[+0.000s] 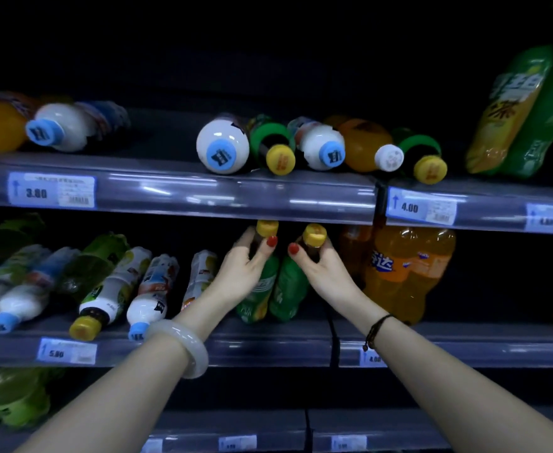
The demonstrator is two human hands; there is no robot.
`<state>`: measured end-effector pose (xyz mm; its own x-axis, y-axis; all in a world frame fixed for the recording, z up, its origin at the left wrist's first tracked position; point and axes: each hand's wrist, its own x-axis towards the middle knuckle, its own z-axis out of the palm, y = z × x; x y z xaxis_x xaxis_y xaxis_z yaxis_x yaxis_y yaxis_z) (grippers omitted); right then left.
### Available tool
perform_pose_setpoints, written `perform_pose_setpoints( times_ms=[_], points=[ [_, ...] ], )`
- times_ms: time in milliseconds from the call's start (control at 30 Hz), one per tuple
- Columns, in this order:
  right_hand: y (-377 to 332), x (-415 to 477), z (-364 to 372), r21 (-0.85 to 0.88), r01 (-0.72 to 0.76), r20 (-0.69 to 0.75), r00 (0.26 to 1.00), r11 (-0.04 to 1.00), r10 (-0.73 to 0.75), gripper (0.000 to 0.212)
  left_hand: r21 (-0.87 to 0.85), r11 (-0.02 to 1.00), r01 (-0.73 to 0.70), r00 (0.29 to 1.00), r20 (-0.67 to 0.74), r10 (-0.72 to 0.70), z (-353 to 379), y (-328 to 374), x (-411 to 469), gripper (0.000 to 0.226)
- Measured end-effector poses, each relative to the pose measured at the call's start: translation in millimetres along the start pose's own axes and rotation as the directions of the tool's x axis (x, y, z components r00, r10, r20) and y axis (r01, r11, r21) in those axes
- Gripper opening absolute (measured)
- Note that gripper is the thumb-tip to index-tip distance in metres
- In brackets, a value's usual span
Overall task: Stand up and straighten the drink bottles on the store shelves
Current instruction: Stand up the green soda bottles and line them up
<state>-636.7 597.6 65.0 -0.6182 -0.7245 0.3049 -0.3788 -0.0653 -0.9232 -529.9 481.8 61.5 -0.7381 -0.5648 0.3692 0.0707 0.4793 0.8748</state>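
Two green tea bottles with yellow caps stand upright side by side on the middle shelf. My left hand grips the neck of the left green bottle. My right hand grips the neck of the right green bottle. On the same shelf to the left, several bottles lie on their sides, among them a white milk bottle and a yellow-capped tea bottle. On the upper shelf several more bottles lie flat with caps facing me, such as a white bottle.
Upright orange soda bottles stand just right of my right hand. Green and yellow tea bottles stand at the upper right. Price tags line the shelf edges. Green bottles lie on the bottom shelf at left.
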Motion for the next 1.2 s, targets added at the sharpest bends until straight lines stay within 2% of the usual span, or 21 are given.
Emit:
perform_pose_setpoints(
  times_ms=[67, 133, 233, 400, 567, 633, 900, 1033, 1200],
  points=[
    [4, -1, -3, 0.039, -0.046, 0.062, 0.997, 0.998, 0.043, 0.053, 0.056, 0.998, 0.037, 0.999, 0.035, -0.039, -4, -4, 4, 0.057],
    [4, 0, -8, 0.029, -0.097, 0.107, 0.99, 0.995, 0.093, 0.065, 0.114, 0.99, 0.083, 0.993, 0.077, -0.092, -12, -10, 7, 0.076],
    [7, 4, -14, -0.029, -0.129, 0.087, 0.988, 0.991, 0.131, 0.075, 0.132, 0.984, 0.116, 0.988, 0.081, -0.128, -24, -14, 8, 0.094],
    [12, -1, -5, 0.002, -0.121, -0.002, 0.993, 0.993, 0.121, 0.056, 0.048, 0.995, 0.092, 0.995, 0.038, -0.094, -28, -12, -2, 0.075],
    [-4, -28, 0, -0.04, -0.06, -0.036, 0.998, 0.997, 0.059, 0.045, 0.156, 0.984, 0.085, 0.993, 0.064, -0.096, -30, -5, -22, 0.055],
    [-19, -40, -7, -0.05, -0.032, -0.026, 0.999, 0.998, 0.031, 0.045, 0.153, 0.987, 0.053, 0.994, 0.087, -0.067, -31, 9, -31, 0.05],
    [-104, -82, -60, -0.164, 0.021, -0.048, 0.998, 0.986, -0.029, 0.044, 0.092, 0.994, -0.053, 0.994, 0.098, 0.043, -38, 109, -50, 0.055],
    [-136, -98, -95, -0.145, 0.023, -0.139, 0.989, 0.989, -0.044, 0.048, 0.053, 0.99, -0.132, 0.982, 0.145, 0.123, -22, 162, -52, 0.05],
    [-160, -110, -154, -0.137, 0.012, -0.234, 0.971, 0.99, -0.044, 0.065, -0.031, 0.973, -0.23, 0.953, 0.194, 0.232, 15, 213, -40, 0.052]
  ],
)
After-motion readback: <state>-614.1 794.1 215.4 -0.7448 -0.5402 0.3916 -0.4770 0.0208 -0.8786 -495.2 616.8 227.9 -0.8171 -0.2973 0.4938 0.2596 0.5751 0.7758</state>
